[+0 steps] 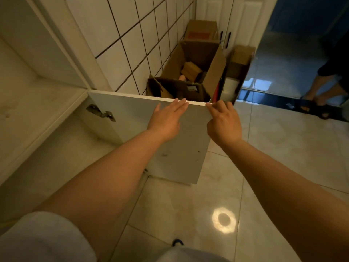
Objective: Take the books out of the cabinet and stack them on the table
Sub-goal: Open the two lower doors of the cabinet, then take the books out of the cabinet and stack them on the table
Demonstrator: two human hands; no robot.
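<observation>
A white cabinet (pixel 34 103) stands at the left with its door (pixel 132 114) swung wide open toward me. My left hand (pixel 168 118) lies flat against the inner face of the door, fingers reaching its top edge. My right hand (pixel 222 121) pinches the door's top outer corner with thumb and fingers. The cabinet shelf that shows is bare and pale. No books and no table are in view.
An open cardboard box (pixel 192 72) with small items stands behind the door by the tiled wall (pixel 136 40). More boxes (pixel 241 57) lean by white closet doors. Another person's sandalled feet (pixel 317 103) stand at the right, on a dark threshold. Glossy floor tiles (pixel 264 167) spread below.
</observation>
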